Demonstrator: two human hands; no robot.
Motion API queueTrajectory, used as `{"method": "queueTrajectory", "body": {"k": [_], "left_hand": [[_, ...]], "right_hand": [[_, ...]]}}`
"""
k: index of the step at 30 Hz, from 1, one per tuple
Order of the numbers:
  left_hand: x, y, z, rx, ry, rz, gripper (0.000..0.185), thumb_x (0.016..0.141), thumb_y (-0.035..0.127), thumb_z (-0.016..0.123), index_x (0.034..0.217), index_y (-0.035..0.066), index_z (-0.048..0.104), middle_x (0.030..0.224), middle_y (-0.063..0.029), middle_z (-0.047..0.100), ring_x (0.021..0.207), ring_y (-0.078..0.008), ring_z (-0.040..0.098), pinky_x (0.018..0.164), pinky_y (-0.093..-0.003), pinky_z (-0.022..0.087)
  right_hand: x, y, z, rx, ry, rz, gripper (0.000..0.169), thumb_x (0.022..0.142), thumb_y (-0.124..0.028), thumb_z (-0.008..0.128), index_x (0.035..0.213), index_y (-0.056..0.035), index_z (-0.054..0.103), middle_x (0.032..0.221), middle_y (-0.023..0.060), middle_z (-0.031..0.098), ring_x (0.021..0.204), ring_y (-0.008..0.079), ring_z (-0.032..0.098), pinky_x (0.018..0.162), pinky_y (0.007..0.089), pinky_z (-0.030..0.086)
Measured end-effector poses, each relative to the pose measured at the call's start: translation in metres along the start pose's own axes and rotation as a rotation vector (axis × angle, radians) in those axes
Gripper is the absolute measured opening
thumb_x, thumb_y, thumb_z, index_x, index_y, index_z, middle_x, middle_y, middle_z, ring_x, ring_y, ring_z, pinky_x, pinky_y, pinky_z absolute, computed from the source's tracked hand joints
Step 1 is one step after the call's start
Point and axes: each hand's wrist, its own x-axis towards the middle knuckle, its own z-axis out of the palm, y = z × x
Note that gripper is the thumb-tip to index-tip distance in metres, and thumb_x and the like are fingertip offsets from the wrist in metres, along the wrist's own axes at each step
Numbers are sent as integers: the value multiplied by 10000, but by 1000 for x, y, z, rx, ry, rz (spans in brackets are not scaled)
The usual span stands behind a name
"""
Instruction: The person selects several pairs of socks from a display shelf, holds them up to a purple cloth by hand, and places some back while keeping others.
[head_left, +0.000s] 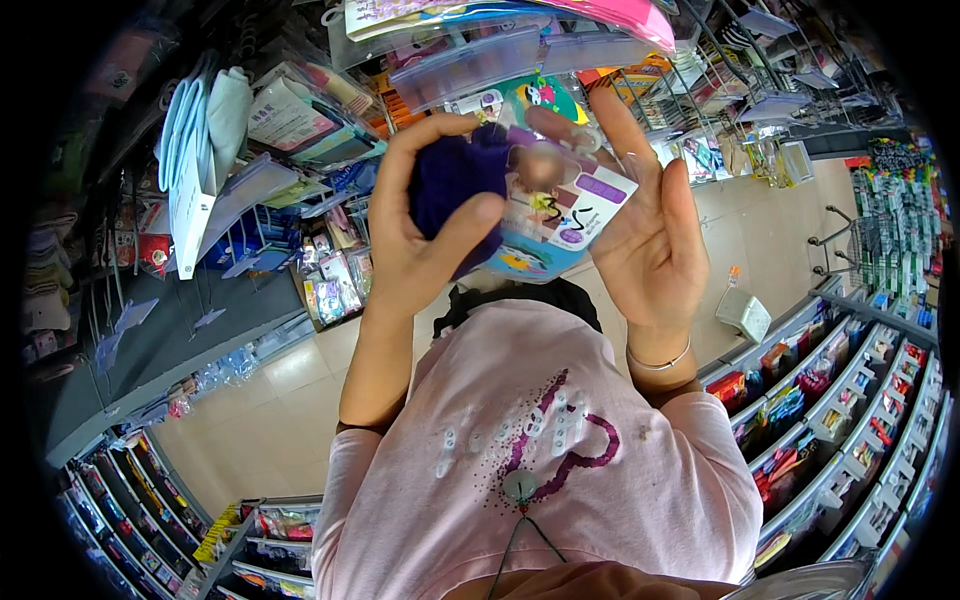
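Observation:
My left hand (420, 217) grips a dark purple folded fabric item (454, 199), with the thumb across its front and the fingers curled around its far side. A clear plastic wrapper with a printed card (574, 202) is joined to the purple fabric. The card bears writing and a cartoon figure on a blue part. My right hand (649, 225) is spread, palm towards me, just behind the card's right side. Its bent finger lies near the wrapper's clear hanger hook (589, 139); whether it touches the hook, I cannot tell.
Pale blue folded textiles (187, 142) hang at the left. Ahead, wire display hooks (690, 90) carry packaged goods. A dark shelf (247, 345) runs along the left. Tiered racks (840, 420) stand behind on the right. On the tiled floor (750, 232) are a white bin (742, 313) and a wire cart (855, 240).

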Motion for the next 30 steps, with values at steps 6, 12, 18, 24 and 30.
{"method": "queueTrajectory", "body": {"k": [6, 12, 18, 24, 30], "left_hand": [[-3, 0, 1, 188, 18, 31, 254, 704, 88, 737, 904, -5, 609, 857, -67, 591, 793, -145, 556, 720, -256, 427], [-14, 1, 1, -255, 69, -183, 232, 763, 81, 669, 973, 11, 601, 894, -89, 613, 815, -150, 571, 754, -262, 443], [1, 19, 3, -420, 294, -203, 304, 882, 247, 483, 947, -42, 553, 923, -120, 557, 827, -179, 548, 739, -269, 438], [5, 37, -16, -65, -60, -3, 138, 828, 101, 552, 787, -5, 630, 780, -91, 583, 704, -163, 557, 651, -255, 430], [14, 57, 1, 604, -243, 167, 162, 684, 21, 684, 844, 45, 672, 710, -47, 617, 623, -136, 544, 573, -245, 409]], "right_hand": [[-4, 6, -13, -379, -14, -127, 454, 921, -241, 470, 1280, 31, 411, 1221, 191, 502, 1055, 232, 553, 895, 351, 447], [-12, 4, -16, -446, 154, -92, 211, 861, -12, 570, 1061, 52, 560, 984, 137, 627, 832, 170, 641, 754, 287, 528], [-9, 3, -11, -466, 191, -107, 159, 863, -31, 578, 998, 52, 578, 905, 113, 644, 824, 166, 642, 717, 284, 532], [-11, 2, -13, -722, 108, -106, 166, 839, -32, 605, 984, 43, 578, 885, 108, 647, 799, 141, 632, 701, 256, 512], [-6, 9, -14, -1025, 104, -267, 133, 784, -35, 666, 867, 5, 570, 813, 82, 642, 726, 138, 625, 645, 246, 487]]}}
